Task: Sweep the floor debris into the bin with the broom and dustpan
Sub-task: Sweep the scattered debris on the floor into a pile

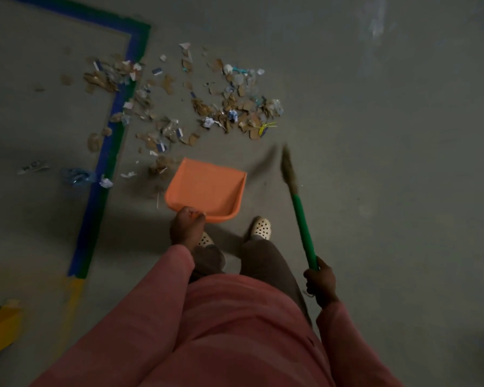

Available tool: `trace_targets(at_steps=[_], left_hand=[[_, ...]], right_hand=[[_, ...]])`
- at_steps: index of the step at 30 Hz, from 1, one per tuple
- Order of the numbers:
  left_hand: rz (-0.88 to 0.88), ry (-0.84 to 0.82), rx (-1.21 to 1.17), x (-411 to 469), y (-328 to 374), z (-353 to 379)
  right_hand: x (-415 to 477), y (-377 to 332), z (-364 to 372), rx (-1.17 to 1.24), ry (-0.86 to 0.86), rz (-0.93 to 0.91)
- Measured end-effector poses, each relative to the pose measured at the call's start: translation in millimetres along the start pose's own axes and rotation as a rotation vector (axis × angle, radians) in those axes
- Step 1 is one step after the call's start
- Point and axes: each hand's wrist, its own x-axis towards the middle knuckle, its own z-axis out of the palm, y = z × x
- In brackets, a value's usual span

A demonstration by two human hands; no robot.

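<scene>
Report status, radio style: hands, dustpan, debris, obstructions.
Left hand grips dustpan, right hand grips broom. Dustpan empty; debris scattered on floor beyond it. Nothing seen blocking.

bare floor (375, 135) right of broom (299, 202), debris (235, 107) scattered ahead of dustpan (207, 188)

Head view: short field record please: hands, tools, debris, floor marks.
left hand: grips orange plastic dustpan at its near edge
dustpan: looks empty
right hand: grips green-handled straw broom near its end
broom head: blurred, right of the dustpan
debris: torn cardboard and paper scraps beyond the dustpan
floor marks: blue-and-green tape line, scraps either side
bin: not in view
</scene>
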Motion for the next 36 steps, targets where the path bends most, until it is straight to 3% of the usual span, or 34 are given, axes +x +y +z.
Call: trace_targets(at_steps=[5, 8, 11, 17, 22, 26, 30, 36], left_hand=[[0.065, -0.022, 0.135, 7, -3, 13], [0.105, -0.029, 0.196, 8, -10, 22], [0.133, -0.031, 0.227, 8, -19, 29], [0.137, -0.059, 0.266, 5, -39, 35], [0.143, -0.06, 0.221, -7, -36, 26], [0.13, -0.054, 0.171, -11, -27, 17], [0.109, -0.017, 0.15, -7, -26, 11], [0.075, 0.015, 0.139, 1, -45, 7]], right_hand=[[42, 25, 22, 0.11, 0.086, 0.211], [67, 18, 38, -0.141, 0.039, 0.144], [71, -11, 51, -0.217, 0.031, 0.085], [68, -42, 72, -0.549, -0.122, -0.253], [25, -3, 48, -0.38, -0.096, -0.283], [-5, 24, 45, -0.239, -0.029, -0.146], [1, -10, 55, -0.271, -0.049, -0.07], [35, -86, 79, -0.435, -0.216, -0.254]])
